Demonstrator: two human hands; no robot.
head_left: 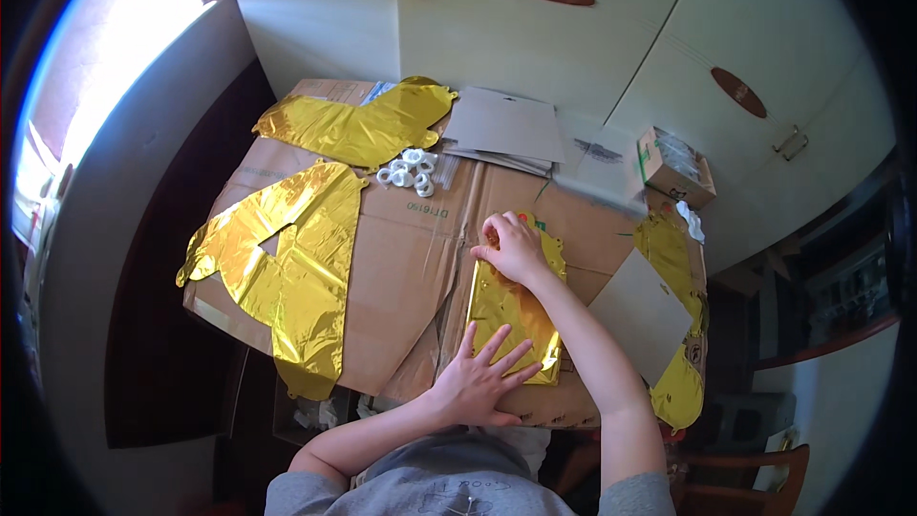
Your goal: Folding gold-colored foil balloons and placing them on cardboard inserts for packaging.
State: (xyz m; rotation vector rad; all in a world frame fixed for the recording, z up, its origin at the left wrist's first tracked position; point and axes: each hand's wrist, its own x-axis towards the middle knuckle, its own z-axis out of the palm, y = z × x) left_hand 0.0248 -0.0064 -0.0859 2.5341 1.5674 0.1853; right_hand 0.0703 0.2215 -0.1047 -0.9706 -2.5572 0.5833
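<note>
A gold foil balloon (492,303), flat and folded into a long rectangle, lies on the cardboard in front of me. My left hand (480,380) rests over its lower left part, fingers spread wide. At its upper end is my right hand (513,248), with curled fingers and the thumb closing on the foil near the left edge. Shiny orange reflections show beneath that hand. To the left lies a flat gold balloon shaped like a four (310,272), with another bent gold balloon (353,124) behind it.
Several white rings (409,172) sit beside the far balloon. Grey cards (506,129) are stacked at the back; another grey card (645,315) overlaps more gold foil (678,392) at right. A small box (676,167) holds plastic packets. Cabinets (535,38) stand behind, a wooden chair (764,468) lower right.
</note>
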